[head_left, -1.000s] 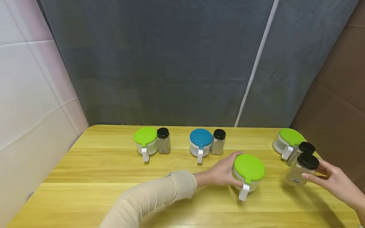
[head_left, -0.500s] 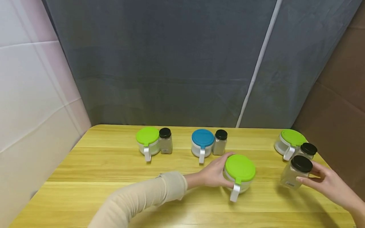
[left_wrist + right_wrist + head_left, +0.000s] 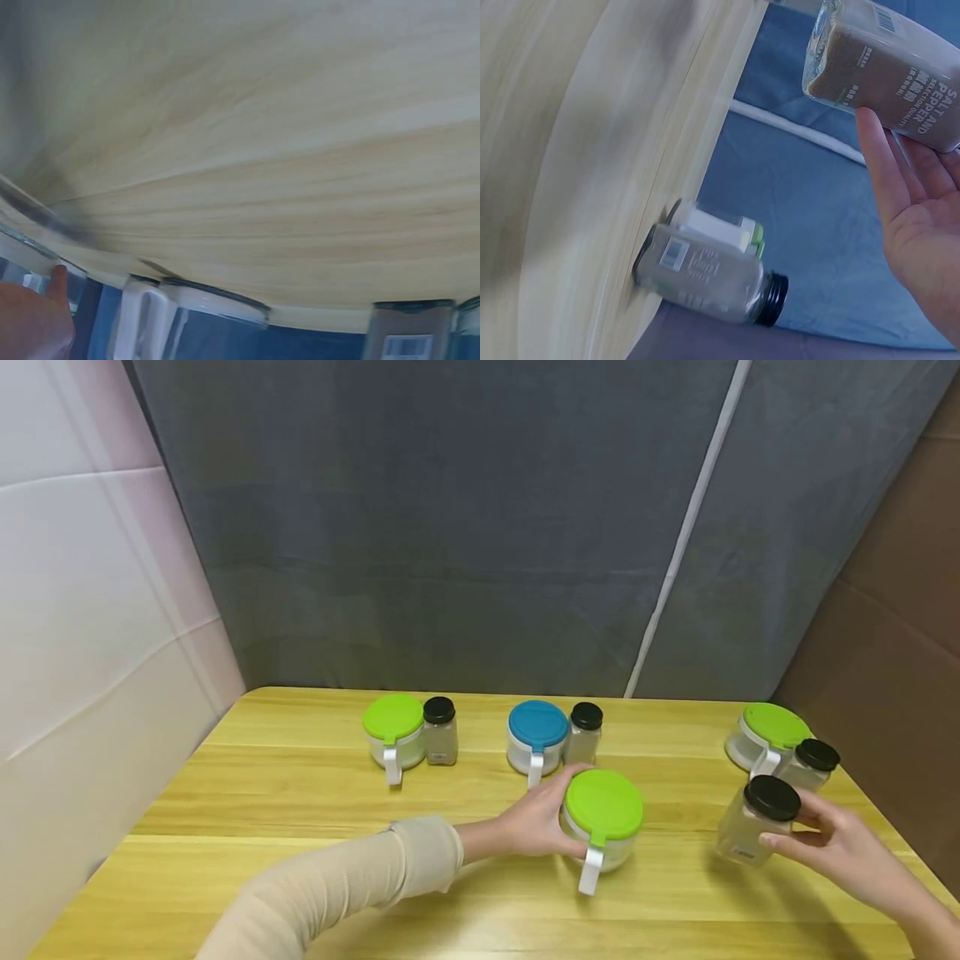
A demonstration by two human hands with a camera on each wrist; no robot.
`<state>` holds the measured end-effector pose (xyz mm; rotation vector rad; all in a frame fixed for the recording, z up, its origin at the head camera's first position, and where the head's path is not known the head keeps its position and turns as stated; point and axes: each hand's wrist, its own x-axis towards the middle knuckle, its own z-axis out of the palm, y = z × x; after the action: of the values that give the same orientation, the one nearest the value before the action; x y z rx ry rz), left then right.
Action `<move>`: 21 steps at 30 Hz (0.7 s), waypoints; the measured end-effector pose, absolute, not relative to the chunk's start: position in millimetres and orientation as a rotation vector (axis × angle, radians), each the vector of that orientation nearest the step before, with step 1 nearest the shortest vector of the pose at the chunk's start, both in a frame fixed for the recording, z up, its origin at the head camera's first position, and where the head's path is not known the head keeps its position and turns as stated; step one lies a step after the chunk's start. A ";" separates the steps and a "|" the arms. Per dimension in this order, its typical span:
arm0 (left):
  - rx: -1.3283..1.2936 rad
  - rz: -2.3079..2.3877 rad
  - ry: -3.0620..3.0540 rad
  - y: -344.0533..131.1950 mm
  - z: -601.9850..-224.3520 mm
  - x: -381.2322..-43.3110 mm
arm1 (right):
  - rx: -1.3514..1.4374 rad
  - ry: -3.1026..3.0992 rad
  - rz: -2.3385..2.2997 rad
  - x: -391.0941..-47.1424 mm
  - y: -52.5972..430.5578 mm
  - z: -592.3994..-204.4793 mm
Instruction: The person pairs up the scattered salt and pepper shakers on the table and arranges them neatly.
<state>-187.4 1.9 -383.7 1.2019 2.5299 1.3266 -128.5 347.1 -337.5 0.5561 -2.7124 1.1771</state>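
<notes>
My left hand (image 3: 536, 818) grips a seasoning jar with a green lid (image 3: 603, 806) and a white handle, right of the table's middle. Its fingers behind the jar are hidden in the head view; only part of the hand (image 3: 34, 326) shows in the left wrist view. My right hand (image 3: 840, 852) holds a black-lidded seasoning bottle (image 3: 753, 827) between thumb and fingers, tilted and above the table. In the right wrist view this bottle (image 3: 900, 75) reads "SALT AND PEPPER" and has brown contents, with the hand (image 3: 926, 232) around its side.
Along the back stand a green-lidded jar (image 3: 393, 718) beside a black-capped bottle (image 3: 441, 739), and a blue-lidded jar (image 3: 537, 727) beside another bottle (image 3: 583, 739). At the right edge are a green-lidded jar (image 3: 776, 727) and a bottle (image 3: 806, 768). A grey curtain (image 3: 450, 527) hangs behind.
Both hands have moved left, the left carrying the green-lidded seasoning jar and the right carrying the seasoning bottle. The head view has shifted slightly. The standing jars and bottles have stayed in place.
</notes>
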 end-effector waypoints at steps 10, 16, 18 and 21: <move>1.142 1.360 2.528 -18.6 -382.1 -185.0 | 0.697 -2.613 1.265 -128.7 328.7 -339.8; 1.113 1.380 2.519 -31.0 -382.8 -182.7 | 0.756 -2.578 1.282 -130.2 319.8 -341.3; 1.109 1.388 2.515 -35.0 -383.2 -181.7 | 0.770 -2.574 1.289 -130.1 316.8 -341.7; 1.104 1.400 2.506 -41.1 -383.1 -179.8 | 0.767 -2.574 1.289 -129.2 312.0 -342.1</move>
<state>-179.8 -41.1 -383.1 1.1036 2.5059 1.3996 -129.2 312.0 -342.1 0.7674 -2.5742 1.2894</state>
